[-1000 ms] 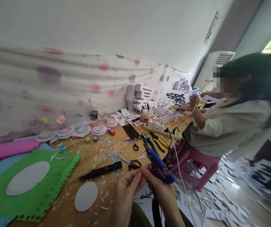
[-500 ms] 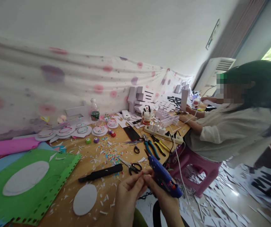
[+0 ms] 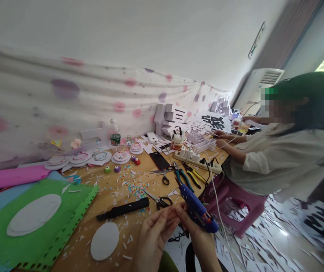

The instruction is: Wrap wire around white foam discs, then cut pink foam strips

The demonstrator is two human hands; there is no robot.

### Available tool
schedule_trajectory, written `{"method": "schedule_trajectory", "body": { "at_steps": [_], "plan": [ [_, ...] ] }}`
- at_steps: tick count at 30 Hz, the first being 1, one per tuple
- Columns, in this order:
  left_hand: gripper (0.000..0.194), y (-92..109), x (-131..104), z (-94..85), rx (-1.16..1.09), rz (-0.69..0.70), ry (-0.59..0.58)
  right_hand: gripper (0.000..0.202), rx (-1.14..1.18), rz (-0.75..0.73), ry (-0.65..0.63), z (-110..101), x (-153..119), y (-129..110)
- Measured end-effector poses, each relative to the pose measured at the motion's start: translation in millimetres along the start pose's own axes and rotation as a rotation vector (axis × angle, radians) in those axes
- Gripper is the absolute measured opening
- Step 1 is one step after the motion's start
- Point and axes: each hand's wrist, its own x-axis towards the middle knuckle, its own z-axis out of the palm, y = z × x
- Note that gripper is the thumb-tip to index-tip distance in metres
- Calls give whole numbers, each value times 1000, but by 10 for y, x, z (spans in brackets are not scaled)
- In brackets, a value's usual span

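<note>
My left hand (image 3: 155,228) is near the table's front edge, its thumb and fingers pinched together on something too small to make out. Against its fingertips, my right hand (image 3: 193,228) is closed around a blue glue gun (image 3: 196,206), whose nozzle points up and left. Scissors (image 3: 159,200) with black handles lie just beyond my fingers. Left of them is a long black tool (image 3: 124,208). A white oval piece (image 3: 104,241) lies on the wooden table, and more white ovals (image 3: 34,214) rest on a green sheet (image 3: 74,211).
Pliers (image 3: 183,175), a dark phone (image 3: 159,161), a power strip (image 3: 198,160) and a bottle (image 3: 114,133) stand or lie further back. A person (image 3: 278,158) sits at the right beside a pink stool (image 3: 235,204). Paper scraps cover the floor (image 3: 278,230).
My fingers have shifted slightly, the left ones spreading a little more. The seated person's hands have moved, and the upright white piece near them has gone from sight, showing more of a printed sheet.
</note>
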Motion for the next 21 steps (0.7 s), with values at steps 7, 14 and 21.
{"method": "schedule_trajectory", "body": {
  "at_steps": [7,14,21],
  "plan": [
    [42,19,8,-93,-148,-24,45,31,9,-98,-74,37,25,19],
    [41,-31,54,2,-123,94,106,34,-55,-122,-201,4,-86,-3],
    [46,-128,160,-76,80,174,205,35,58,56,-178,46,-158,-159]
  ]
}}
